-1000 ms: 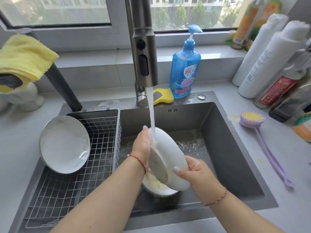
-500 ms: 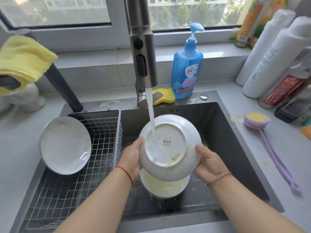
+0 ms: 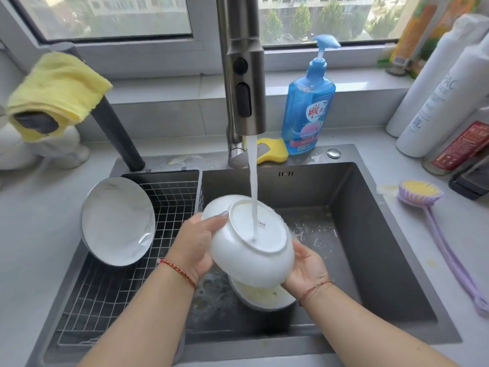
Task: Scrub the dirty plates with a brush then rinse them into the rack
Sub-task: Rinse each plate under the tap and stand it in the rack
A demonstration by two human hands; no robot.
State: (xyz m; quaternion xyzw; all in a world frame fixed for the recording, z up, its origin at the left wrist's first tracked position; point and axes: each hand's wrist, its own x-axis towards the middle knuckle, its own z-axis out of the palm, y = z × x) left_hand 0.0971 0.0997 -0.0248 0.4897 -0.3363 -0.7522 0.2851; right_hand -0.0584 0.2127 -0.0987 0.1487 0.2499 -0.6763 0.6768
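White plate [image 3: 248,250]: held underside up over the sink [image 3: 370,234], under the faucet [image 3: 244,75] stream. Left hand [image 3: 195,247] and right hand [image 3: 307,266]: fingers curled round opposite rims. Dirty plate [image 3: 264,298]: on sink floor, directly beneath. Marbled plate [image 3: 117,221]: leaning in rack [image 3: 105,287], left of sink. Brush [image 3: 420,193]: on worktop [image 3: 423,260], right of sink.

I see both my forearms reaching forward from the bottom edge, bare, each with a thin red cord at the wrist. My left hand [image 3: 194,247] holds the white plate [image 3: 251,242] at its left rim, fingers curled over. My right hand [image 3: 307,266] supports its lower right rim from below, palm up.
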